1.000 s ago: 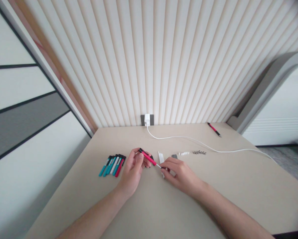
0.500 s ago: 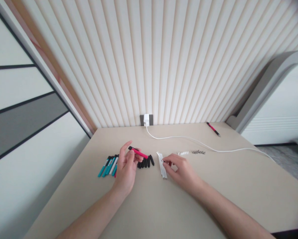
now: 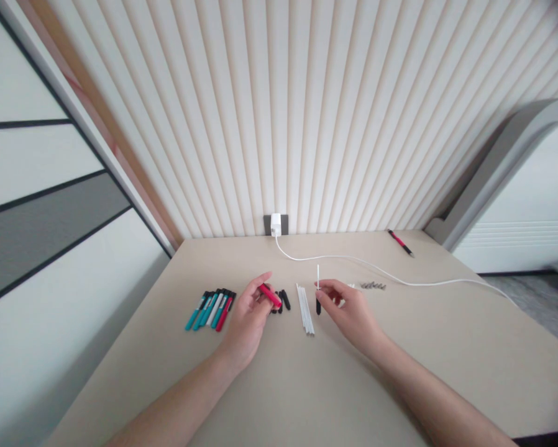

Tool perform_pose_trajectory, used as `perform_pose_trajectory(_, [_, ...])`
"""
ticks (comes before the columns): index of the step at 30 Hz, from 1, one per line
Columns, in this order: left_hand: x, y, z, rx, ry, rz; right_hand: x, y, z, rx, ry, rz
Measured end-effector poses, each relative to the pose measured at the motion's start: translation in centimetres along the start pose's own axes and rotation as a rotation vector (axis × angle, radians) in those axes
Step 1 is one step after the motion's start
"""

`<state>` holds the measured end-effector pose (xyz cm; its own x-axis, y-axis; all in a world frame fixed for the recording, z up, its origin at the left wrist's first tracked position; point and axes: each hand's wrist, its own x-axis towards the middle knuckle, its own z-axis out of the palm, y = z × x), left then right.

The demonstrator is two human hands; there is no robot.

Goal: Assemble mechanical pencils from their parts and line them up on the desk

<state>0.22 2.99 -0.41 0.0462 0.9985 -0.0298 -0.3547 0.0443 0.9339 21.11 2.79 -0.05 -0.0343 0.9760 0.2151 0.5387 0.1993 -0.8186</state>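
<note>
A red pen barrel (image 3: 270, 295) is held between the thumb and fingers of my left hand (image 3: 245, 320), its near end angled down to the right. My right hand (image 3: 348, 310) pinches a white pen refill (image 3: 318, 274), upright, with a black pen grip (image 3: 319, 308) at its lower end. Between the hands lies a bundle of white refills (image 3: 306, 315) on the table. Several loose black grips (image 3: 285, 300) sit partly hidden behind my left hand. To its left, a row of teal, white and red pen barrels (image 3: 211, 309) lies side by side.
Small springs (image 3: 373, 286) lie right of my right hand, near small white parts (image 3: 352, 286) mostly hidden by it. A red-and-black pen (image 3: 401, 243) rests at the back right. A white cable (image 3: 335, 256) crosses the table from a wall charger (image 3: 276, 225).
My right hand has moved slightly right from the refill bundle, and the refill with black grip now stands upright in it. My left hand has shifted right and turned the red barrel's near end downward.
</note>
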Motion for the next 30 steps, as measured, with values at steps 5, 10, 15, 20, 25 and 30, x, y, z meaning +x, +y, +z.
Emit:
perform_pose_trajectory(5, [0.0,-0.3,-0.1,0.072,-0.044,0.013,-0.2,0.5,-0.1,-0.190,-0.052,-0.004])
perform_pose_trajectory(10, [-0.2,-0.1,0.0,0.178,-0.112,0.005,-0.8,0.6,0.3,-0.383,-0.179,-0.018])
perform_pose_trajectory(15, [-0.6,0.1,0.1,0.343,-0.144,0.061,-1.3,0.2,0.6,-0.555,-0.223,-0.019])
perform_pose_trajectory(20, [-1.0,0.2,0.0,0.511,-0.144,0.138,-1.4,0.2,0.7,-0.597,-0.238,-0.016])
perform_pose_trajectory(25, [-1.1,0.5,-0.2,0.688,-0.173,0.249,-0.6,1.1,-0.3,-0.601,-0.096,-0.058])
perform_pose_trajectory(30, [-0.9,0.2,-0.3,0.680,-0.206,0.286,0.8,2.7,-2.1,-0.705,0.081,-0.061])
